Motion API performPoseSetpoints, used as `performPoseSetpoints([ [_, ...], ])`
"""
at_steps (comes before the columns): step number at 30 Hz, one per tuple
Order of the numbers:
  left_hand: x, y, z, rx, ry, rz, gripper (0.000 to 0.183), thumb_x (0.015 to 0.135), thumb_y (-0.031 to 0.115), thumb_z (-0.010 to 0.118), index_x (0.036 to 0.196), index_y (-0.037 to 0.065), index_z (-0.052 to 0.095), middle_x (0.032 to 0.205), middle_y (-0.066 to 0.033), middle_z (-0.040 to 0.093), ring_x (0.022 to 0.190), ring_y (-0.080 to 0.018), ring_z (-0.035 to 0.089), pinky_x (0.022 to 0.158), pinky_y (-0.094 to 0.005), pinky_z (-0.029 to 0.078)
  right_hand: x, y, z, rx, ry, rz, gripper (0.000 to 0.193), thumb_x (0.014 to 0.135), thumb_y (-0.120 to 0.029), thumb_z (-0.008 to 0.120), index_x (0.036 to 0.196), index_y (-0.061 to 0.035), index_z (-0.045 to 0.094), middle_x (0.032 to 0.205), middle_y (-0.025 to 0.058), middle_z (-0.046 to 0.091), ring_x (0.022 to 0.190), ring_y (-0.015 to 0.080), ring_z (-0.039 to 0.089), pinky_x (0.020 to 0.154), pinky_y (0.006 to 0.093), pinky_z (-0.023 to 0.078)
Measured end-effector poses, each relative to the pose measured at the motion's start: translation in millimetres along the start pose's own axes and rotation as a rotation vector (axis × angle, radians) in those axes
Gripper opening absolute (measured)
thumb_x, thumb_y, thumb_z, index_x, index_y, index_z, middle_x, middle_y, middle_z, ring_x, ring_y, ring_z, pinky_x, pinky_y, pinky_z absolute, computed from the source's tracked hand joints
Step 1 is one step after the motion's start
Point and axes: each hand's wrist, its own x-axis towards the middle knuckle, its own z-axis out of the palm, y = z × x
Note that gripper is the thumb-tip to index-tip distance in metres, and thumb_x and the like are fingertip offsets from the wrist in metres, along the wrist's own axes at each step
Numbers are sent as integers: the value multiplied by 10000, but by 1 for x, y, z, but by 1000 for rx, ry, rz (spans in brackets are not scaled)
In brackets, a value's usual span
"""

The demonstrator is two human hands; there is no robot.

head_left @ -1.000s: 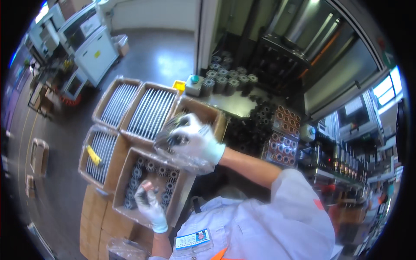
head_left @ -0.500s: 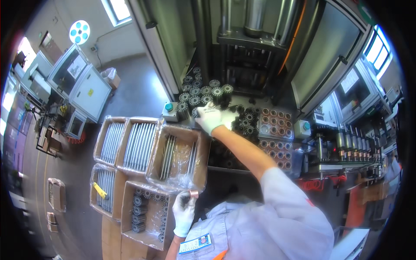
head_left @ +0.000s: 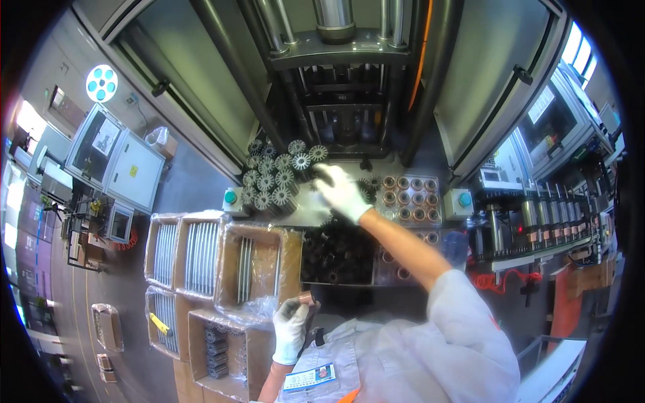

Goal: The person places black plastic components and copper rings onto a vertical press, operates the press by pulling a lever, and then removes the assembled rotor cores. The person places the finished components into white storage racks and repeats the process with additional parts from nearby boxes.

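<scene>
My left hand (head_left: 290, 332), in a white glove, is closed around a small copper-coloured cylinder (head_left: 306, 298) just in front of my body. My right hand (head_left: 341, 193), also gloved, reaches over the workbench beside the stacked grey slotted rotor cores (head_left: 275, 178). Its fingers are curled and blurred, with something dark near the fingertips; whether they grip it cannot be made out. Dark slotted pieces (head_left: 366, 185) lie partly hidden behind the right hand. To its right, a clear tray (head_left: 438, 208) holds rows of copper-coloured rings.
Cardboard boxes with metal shafts (head_left: 201, 258) stand at left; a yellow cutter (head_left: 160, 324) lies on one. Another box (head_left: 232, 383) holds slotted cores. A dark press (head_left: 342, 60) rises behind the bench. Teal-button boxes (head_left: 232, 199) (head_left: 463, 199) flank it. A black bin (head_left: 336, 279) sits in front.
My right hand has moved from the front of the core stacks to their right side. The view has turned, shifting the press leftward. My left hand still holds the copper-coloured cylinder.
</scene>
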Motion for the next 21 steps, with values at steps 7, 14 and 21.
performPoseSetpoints([
  [7,62,18,21,182,-182,-19,262,963,110,686,1170,-50,661,1066,-100,724,960,-161,696,923,-290,538,58,44,-38,-24,166,205,798,887,-304,709,1517,8,332,1524,232,403,1424,360,385,1171,403,325],
  [14,113,53,28,313,-262,97,310,961,166,704,1196,-33,670,1043,-70,727,933,-111,672,868,-248,520,126,55,-34,-79,290,344,914,828,-320,774,1531,15,295,1475,261,468,1370,374,460,1116,407,390],
  [21,137,55,6,422,-219,88,248,983,177,671,1110,-35,691,1092,-91,713,1033,-140,645,919,-274,493,158,61,-19,2,394,436,749,721,-302,857,1315,4,520,1178,197,689,1123,324,658,985,382,490],
])
